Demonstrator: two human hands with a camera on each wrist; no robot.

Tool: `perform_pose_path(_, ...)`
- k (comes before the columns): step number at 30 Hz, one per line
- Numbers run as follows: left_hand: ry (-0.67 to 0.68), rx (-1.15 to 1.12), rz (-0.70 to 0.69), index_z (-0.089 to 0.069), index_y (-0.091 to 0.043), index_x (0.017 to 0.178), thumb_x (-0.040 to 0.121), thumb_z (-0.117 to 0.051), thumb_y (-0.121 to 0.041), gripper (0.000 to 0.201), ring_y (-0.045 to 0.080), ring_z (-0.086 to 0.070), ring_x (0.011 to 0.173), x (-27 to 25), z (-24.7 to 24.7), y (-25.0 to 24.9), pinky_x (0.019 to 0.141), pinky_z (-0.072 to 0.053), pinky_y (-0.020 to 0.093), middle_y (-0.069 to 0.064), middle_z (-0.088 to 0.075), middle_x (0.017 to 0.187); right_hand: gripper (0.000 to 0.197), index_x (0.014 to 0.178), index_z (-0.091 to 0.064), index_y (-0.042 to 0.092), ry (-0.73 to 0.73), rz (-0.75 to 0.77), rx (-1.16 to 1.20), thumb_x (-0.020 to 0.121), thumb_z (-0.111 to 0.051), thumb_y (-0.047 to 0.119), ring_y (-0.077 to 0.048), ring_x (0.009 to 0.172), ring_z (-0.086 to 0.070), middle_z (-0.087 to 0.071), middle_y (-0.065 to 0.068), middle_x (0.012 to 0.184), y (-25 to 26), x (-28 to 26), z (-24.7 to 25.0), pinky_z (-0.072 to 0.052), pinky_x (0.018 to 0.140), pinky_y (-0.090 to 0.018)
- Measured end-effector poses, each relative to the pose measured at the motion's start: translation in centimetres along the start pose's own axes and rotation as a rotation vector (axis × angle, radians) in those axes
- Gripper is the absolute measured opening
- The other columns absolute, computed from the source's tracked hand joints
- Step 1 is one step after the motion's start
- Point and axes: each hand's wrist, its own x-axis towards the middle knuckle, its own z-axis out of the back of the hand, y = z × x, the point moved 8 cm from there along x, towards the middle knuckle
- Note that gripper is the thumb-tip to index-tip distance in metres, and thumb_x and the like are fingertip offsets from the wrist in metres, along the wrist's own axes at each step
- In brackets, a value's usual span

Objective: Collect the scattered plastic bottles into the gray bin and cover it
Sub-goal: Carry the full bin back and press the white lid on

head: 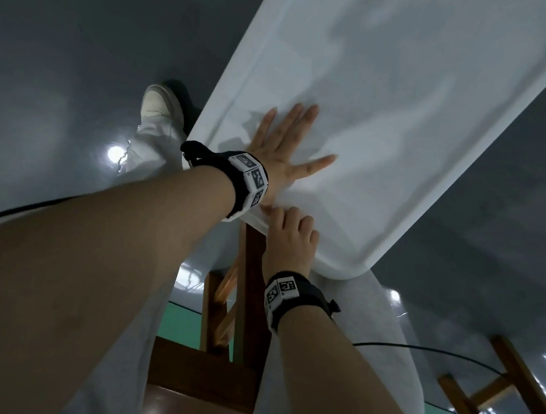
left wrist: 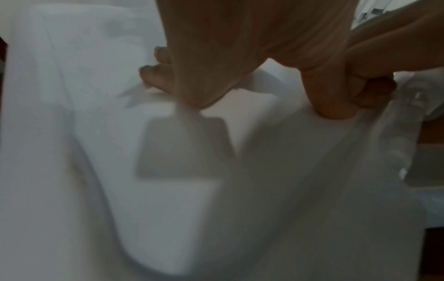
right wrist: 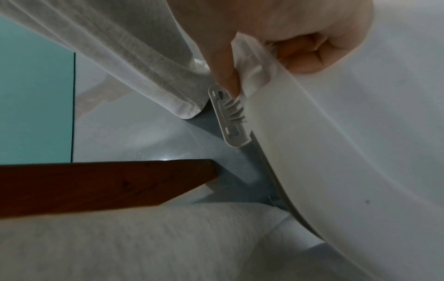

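A white lid (head: 406,119) lies on top of the bin and hides what is inside; I see no bottles. My left hand (head: 287,148) presses flat on the lid near its close end, fingers straight and spread; in the left wrist view the palm (left wrist: 216,57) sits on the lid (left wrist: 168,209). My right hand (head: 291,232) curls over the lid's near rim. Seen from the right wrist, its fingers (right wrist: 305,53) wrap the rim of the lid (right wrist: 336,152) and one finger touches the grey latch (right wrist: 228,114). A dark grey strip of bin wall (right wrist: 261,161) shows under the rim.
A brown wooden frame (head: 248,271) stands right beneath the bin's near end, and another wooden frame (head: 513,397) stands at the lower right. A black cable (head: 418,349) crosses the glossy grey floor. My legs in light trousers and a shoe (head: 158,102) flank the bin.
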Motion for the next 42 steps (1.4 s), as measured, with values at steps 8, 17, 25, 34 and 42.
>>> perform_pose_path(8,-0.05,0.014,0.009,0.026,-0.05,0.138,0.07,-0.071,-0.041,0.119,0.042,0.033,0.136,1.3,1.6,1.0,0.107,0.018,0.06,0.023,0.038,0.146,0.061,0.101,-0.06,0.014,0.084,0.082,0.022,0.046,-0.086,0.013,-0.024,0.074,-0.058,-0.058,-0.007,0.094,-0.8,3.0,-0.6,-0.049,0.055,-0.03)
perform_pose_path(17,-0.067,0.063,-0.038,0.022,-0.05,0.141,0.07,-0.069,-0.028,0.117,0.042,0.03,0.137,1.1,1.9,1.1,0.11,0.011,0.063,0.023,0.034,0.148,0.061,0.099,-0.051,0.012,0.016,0.131,0.092,0.049,-0.085,0.01,-0.022,0.066,-0.058,-0.06,-0.007,0.089,-0.1,3.3,-0.5,-0.047,0.045,-0.026)
perform_pose_path(25,0.012,0.073,-0.021,0.026,-0.049,0.139,0.07,-0.072,-0.035,0.121,0.041,0.035,0.135,0.7,1.4,1.2,0.11,0.014,0.061,0.021,0.041,0.145,0.059,0.098,-0.043,0.014,-0.036,0.218,0.106,0.054,-0.084,0.015,-0.02,0.065,-0.056,-0.059,-0.005,0.087,0.0,2.2,-0.3,-0.046,0.044,-0.025)
perform_pose_path(34,0.024,0.092,0.003,0.029,-0.049,0.138,0.076,-0.06,-0.008,0.116,0.04,0.041,0.132,-0.8,-1.1,0.7,0.109,0.018,0.061,0.021,0.047,0.141,0.05,0.095,-0.059,0.017,-0.031,0.223,0.061,0.05,-0.083,0.018,-0.019,0.062,-0.059,-0.061,-0.001,0.079,1.8,1.3,-1.7,-0.048,0.043,-0.025)
perform_pose_path(42,0.009,0.038,0.011,0.032,-0.053,0.134,0.073,-0.069,-0.014,0.125,0.038,0.046,0.127,-0.1,-2.0,0.9,0.107,0.02,0.061,0.019,0.051,0.138,0.042,0.091,-0.062,0.019,-0.058,0.221,-0.012,0.055,-0.083,0.022,-0.018,0.06,-0.058,-0.06,0.0,0.078,1.3,1.8,-3.0,-0.046,0.043,-0.025)
